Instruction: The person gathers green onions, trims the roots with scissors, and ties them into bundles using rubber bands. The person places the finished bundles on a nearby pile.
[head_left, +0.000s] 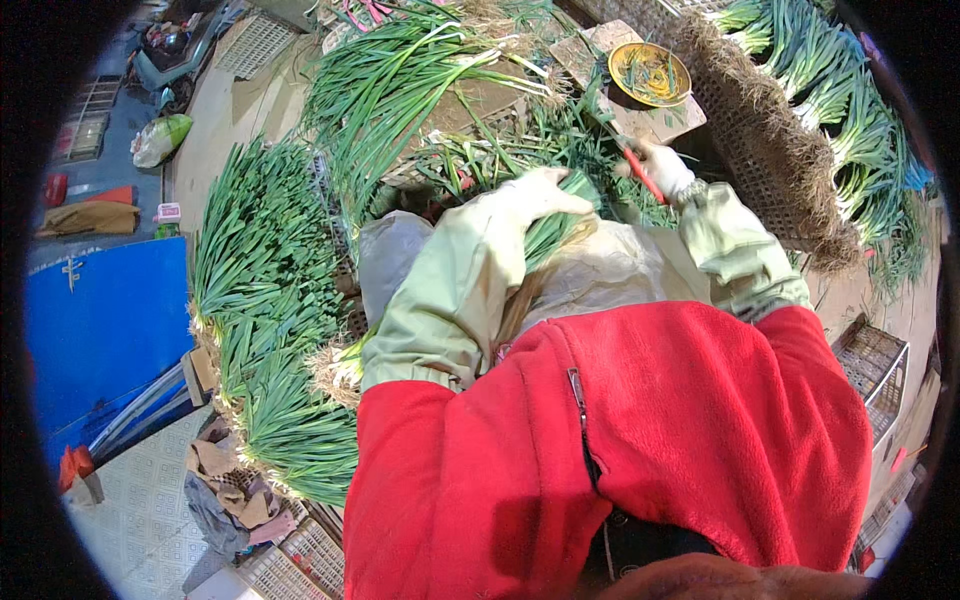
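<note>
In a pale glove, my left hand (544, 193) grips a bundle of long green allium leaves (551, 238), either green garlic or leeks, lying over my lap. White stems with brown roots (341, 367) stick out on the other side of my left forearm. My gloved right hand (664, 171) is closed around a red-handled knife (643, 174); its thin blade points up and left, away from my body. The two hands are apart. Cut leaf scraps (585, 135) lie thickly beyond them. A clear plastic sheet (622, 259) covers my lap.
Tied allium bundles (262, 300) are stacked along my left. Loose plants (390, 97) lie ahead. A yellow bowl (649, 73) with rubber bands sits on a board (667, 124). At right, more rooted bundles (832, 127) top a plastic crate (750, 157). A blue panel (112, 330) stands far left.
</note>
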